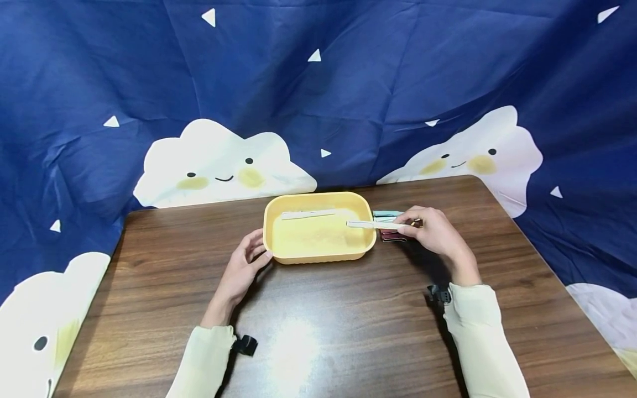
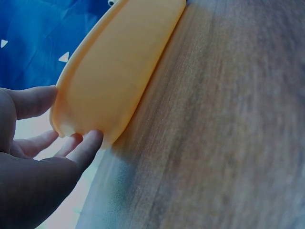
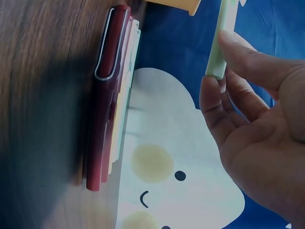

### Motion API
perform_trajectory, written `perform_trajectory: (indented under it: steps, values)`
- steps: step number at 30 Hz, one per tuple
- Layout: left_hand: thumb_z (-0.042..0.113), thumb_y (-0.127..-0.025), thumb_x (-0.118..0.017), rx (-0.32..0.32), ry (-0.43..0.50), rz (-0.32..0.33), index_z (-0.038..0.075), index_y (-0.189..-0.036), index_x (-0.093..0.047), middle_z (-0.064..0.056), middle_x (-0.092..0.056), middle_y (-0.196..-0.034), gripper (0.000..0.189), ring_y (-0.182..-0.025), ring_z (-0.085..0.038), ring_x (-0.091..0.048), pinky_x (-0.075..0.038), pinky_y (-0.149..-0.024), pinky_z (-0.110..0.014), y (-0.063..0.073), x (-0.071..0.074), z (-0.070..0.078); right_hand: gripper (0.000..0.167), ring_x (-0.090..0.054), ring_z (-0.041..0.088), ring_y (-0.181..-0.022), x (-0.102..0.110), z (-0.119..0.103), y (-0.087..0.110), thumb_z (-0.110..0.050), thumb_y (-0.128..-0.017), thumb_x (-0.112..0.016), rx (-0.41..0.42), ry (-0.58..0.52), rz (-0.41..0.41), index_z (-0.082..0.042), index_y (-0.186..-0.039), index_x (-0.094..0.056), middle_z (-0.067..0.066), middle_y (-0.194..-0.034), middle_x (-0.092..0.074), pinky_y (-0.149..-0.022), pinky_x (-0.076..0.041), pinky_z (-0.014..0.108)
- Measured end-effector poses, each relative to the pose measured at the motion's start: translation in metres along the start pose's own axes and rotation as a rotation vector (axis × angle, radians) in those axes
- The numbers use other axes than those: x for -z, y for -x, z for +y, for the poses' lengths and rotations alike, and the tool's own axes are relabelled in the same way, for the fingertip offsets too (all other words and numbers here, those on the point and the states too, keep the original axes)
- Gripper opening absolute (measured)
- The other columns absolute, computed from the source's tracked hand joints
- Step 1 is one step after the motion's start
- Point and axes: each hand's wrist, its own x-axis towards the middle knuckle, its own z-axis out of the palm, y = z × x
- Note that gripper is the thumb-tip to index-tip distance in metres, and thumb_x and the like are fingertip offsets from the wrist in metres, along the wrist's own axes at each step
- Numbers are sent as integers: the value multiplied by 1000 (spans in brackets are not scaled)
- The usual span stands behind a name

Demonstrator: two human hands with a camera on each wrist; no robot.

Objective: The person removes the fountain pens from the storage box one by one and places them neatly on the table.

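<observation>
A shallow yellow plastic box [image 1: 318, 258] rests on the table. My left hand [image 1: 242, 265] holds its left end, thumb at the near corner and fingers along the outer wall [image 2: 114, 62]. One white pen [image 1: 308, 214] lies inside, near the far wall. My right hand [image 1: 433, 229] pinches another pale pen [image 1: 373, 225] by one end, its other end reaching over the box's right rim. Close up, this pen [image 3: 220, 52] looks pale green. Below the right hand, several pens lie side by side, with a dark red clip pen [image 3: 102, 105] nearest the right wrist camera.
The pen row [image 1: 388, 215] lies just right of the box. Brown wood-grain table [image 1: 343, 320] extends toward the front and both sides. Behind hangs a dark blue cloth [image 1: 348, 110] with smiling clouds, meeting the table's back edge.
</observation>
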Motion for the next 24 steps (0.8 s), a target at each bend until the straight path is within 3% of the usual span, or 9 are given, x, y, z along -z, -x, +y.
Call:
perform_trajectory:
  steps: [13,24]
  values:
    - [-2,-97,-63,1,0,-2,3,-151,-40,-20,-48,-144,58,-129,-32,-50,-47,-94,-20,0,0,0,11,-59,19,-82,8,8,12,2,-84,-80,-73,-2,-3,-6,-92,-78,6,-91,-72,-72,-46,31]
    - [-2,-98,-62,-7,7,-5,1,-151,-38,-23,-46,-145,59,-130,-35,-49,-47,-93,-19,0,0,0,11,-59,17,-80,13,18,17,0,-84,-80,-57,36,-2,-6,-93,-78,4,-89,-72,-71,-47,31]
